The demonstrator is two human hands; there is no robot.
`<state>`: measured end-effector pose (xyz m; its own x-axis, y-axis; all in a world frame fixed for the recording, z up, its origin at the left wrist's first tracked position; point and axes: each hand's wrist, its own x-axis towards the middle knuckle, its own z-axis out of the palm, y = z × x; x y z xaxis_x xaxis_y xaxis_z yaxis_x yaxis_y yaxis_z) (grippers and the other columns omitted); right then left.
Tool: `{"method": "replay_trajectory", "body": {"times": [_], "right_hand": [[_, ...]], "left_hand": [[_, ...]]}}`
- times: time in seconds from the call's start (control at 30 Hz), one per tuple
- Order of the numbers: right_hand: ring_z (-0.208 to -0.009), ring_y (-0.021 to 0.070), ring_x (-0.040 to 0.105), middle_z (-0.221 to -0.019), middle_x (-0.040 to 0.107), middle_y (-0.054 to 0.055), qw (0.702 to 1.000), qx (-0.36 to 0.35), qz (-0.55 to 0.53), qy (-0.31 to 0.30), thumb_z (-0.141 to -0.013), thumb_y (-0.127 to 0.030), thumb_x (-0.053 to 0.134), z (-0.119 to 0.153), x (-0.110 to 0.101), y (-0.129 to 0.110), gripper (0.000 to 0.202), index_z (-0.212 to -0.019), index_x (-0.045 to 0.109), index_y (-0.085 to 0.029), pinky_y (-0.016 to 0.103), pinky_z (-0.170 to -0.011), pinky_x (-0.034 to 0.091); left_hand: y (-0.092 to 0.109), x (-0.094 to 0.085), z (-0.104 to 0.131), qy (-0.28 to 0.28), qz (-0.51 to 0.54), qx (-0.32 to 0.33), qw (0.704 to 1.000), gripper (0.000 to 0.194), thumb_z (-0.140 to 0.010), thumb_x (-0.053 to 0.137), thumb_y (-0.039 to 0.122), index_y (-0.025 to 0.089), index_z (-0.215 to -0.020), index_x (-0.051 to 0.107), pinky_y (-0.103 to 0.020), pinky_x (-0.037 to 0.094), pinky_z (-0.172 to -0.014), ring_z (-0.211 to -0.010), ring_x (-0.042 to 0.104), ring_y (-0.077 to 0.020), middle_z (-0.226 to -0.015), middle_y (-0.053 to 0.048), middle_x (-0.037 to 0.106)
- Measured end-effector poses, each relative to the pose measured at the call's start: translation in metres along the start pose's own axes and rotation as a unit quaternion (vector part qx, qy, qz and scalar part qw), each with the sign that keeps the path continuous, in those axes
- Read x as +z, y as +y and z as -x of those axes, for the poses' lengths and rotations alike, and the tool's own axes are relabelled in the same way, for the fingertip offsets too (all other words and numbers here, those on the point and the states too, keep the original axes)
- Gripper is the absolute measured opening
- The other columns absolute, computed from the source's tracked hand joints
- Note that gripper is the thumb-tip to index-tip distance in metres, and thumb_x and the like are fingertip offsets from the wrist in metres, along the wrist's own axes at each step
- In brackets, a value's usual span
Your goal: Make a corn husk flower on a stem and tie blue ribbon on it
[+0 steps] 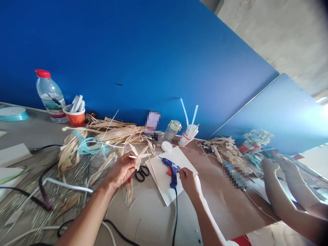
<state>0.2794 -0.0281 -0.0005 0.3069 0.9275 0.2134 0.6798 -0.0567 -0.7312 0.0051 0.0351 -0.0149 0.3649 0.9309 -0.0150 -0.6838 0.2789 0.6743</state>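
One pale husk flower (pixel 138 158) is pinched in the left hand's fingers (pixel 132 158); the right hand's fingers (pixel 181 172) touch the blue glue gun (pixel 173 176), its tip over white paper (pixel 164 193), their grip unclear

The left hand (pixel 124 169) holds a husk flower (pixel 138 157) (pale, several-petaled).

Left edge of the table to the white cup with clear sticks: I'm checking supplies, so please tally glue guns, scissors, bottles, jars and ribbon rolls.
Glue gun: 1
Scissors: 1 pair
Red-capped bottle: 1
Lidded jar: 1
Light blue ribbon roll: 1
Total: 5
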Motion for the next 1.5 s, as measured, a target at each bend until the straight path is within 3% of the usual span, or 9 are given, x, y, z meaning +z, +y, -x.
{"method": "replay_trajectory", "body": {"times": [0.13,0.27,0.37,0.83,0.97,1.07,1.17,1.37,1.5], "right_hand": [[-0.077,0.0249,0.063,-0.083,0.067,0.009,0.992,-0.097,-0.083,-0.016,-0.082,-0.023,0.053,0.011,0.023,-0.052,0.022,-0.087,0.074,-0.021,0.036,-0.066,0.047],[-0.087,0.0197,0.062,-0.092,0.066,0.008,0.972,-0.145,-0.170,-0.073,-0.081,-0.013,0.050,0.022,0.062,-0.101,0.027,-0.097,0.072,-0.019,0.031,-0.080,0.048],[-0.090,0.0181,0.059,-0.096,0.063,0.009,0.964,-0.163,-0.194,-0.073,-0.084,-0.009,0.047,0.028,0.079,-0.119,0.031,-0.102,0.071,-0.018,0.029,-0.081,0.047],[-0.086,0.0192,0.056,-0.093,0.060,0.011,0.955,-0.202,-0.216,-0.011,-0.088,-0.012,0.043,0.040,0.095,-0.117,0.032,-0.102,0.071,-0.016,0.032,-0.075,0.046],[-0.087,0.0191,0.055,-0.092,0.059,0.008,0.941,-0.138,-0.305,-0.057,-0.087,-0.017,0.048,0.038,0.099,-0.115,0.027,-0.098,0.073,-0.020,0.032,-0.078,0.045],[-0.080,0.0165,0.057,-0.090,0.061,0.005,0.885,-0.046,-0.450,-0.109,-0.085,-0.023,0.053,0.034,0.103,-0.110,0.022,-0.094,0.073,-0.023,0.031,-0.076,0.047],[-0.068,0.0129,0.056,-0.081,0.063,0.001,0.834,0.053,-0.540,-0.099,-0.080,-0.027,0.060,0.030,0.105,-0.106,0.017,-0.093,0.071,-0.022,0.028,-0.070,0.047],[-0.059,0.0105,0.050,-0.065,0.059,-0.002,0.841,0.078,-0.533,-0.042,-0.073,-0.026,0.067,0.026,0.101,-0.107,0.009,-0.076,0.065,-0.018,0.024,-0.061,0.044],[-0.055,0.0106,0.049,-0.061,0.058,-0.004,0.831,0.071,-0.549,-0.055,-0.072,-0.028,0.068,0.025,0.102,-0.110,0.013,-0.076,0.059,-0.020,0.025,-0.058,0.045]], "left_hand": [[0.001,0.002,0.001,0.007,0.002,-0.013,1.000,0.022,-0.056,0.086,0.019,0.012,-0.064,0.066,-0.015,0.040,-0.053,-0.054,0.049,-0.0053,-0.059,0.000,0.060],[0.003,0.004,0.002,0.036,-0.001,-0.031,0.999,0.022,-0.055,0.086,0.017,0.012,-0.064,0.066,-0.017,0.046,-0.060,-0.060,0.056,-0.0078,-0.061,0.000,0.063],[0.004,0.006,0.001,0.037,-0.010,-0.029,0.999,0.021,-0.056,0.085,0.017,0.012,-0.064,0.066,-0.019,0.048,-0.063,-0.060,0.057,-0.0086,-0.060,0.000,0.063],[0.003,0.013,0.001,0.050,-0.039,-0.026,0.998,0.022,-0.057,0.084,0.018,0.013,-0.060,0.063,-0.018,0.044,-0.058,-0.056,0.055,-0.0080,-0.057,0.002,0.061],[0.000,0.012,0.000,0.051,-0.030,0.002,0.998,0.020,-0.060,0.083,0.018,0.014,-0.063,0.064,-0.019,0.044,-0.056,-0.055,0.054,-0.0080,-0.058,0.002,0.062],[-0.001,0.011,0.001,0.061,-0.013,0.015,0.998,0.019,-0.060,0.083,0.020,0.014,-0.067,0.066,-0.019,0.046,-0.056,-0.055,0.056,-0.0085,-0.060,0.001,0.063],[-0.001,0.013,0.004,0.049,-0.003,-0.005,0.999,0.022,-0.058,0.085,0.021,0.014,-0.069,0.068,-0.020,0.049,-0.060,-0.058,0.058,-0.0089,-0.061,0.001,0.064],[0.001,0.018,0.009,0.027,-0.024,-0.067,0.997,0.019,-0.063,0.083,0.022,0.014,-0.069,0.067,-0.017,0.048,-0.062,-0.063,0.059,-0.0080,-0.067,0.000,0.065],[0.001,0.020,0.008,0.008,-0.057,-0.081,0.995,0.016,-0.067,0.079,0.022,0.014,-0.067,0.065,-0.016,0.045,-0.057,-0.060,0.056,-0.0077,-0.064,0.000,0.062]]}}
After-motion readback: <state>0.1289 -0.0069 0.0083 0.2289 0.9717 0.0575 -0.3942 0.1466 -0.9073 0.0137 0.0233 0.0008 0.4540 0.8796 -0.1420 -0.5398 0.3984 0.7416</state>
